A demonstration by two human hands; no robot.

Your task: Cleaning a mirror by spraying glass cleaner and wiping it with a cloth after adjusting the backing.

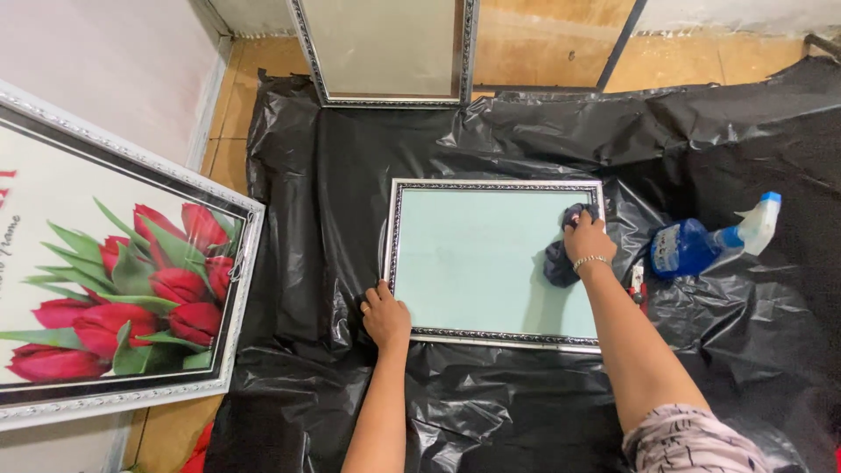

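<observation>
— Where's the silver ornate-edged picture frame with the pale green glass pane (491, 263)?

— Flat on the crinkled black plastic sheet (333, 193) on the floor. The left hand (385, 315) presses its lower left corner, fingers resting, not closed round anything.

— And the right hand (589, 241)?

— Its grip is closed on a dark soft cloth (561, 263), against the pane's upper right.

— Handling?

— Probably stiff, light, fragile and slick; best held by the moulded edges.

Silver-edged picture frame (477, 263) with pale green glass, flat on black plastic, centre of view. Dark crumpled cloth (561, 258) pressed on glass near upper right corner.
</observation>
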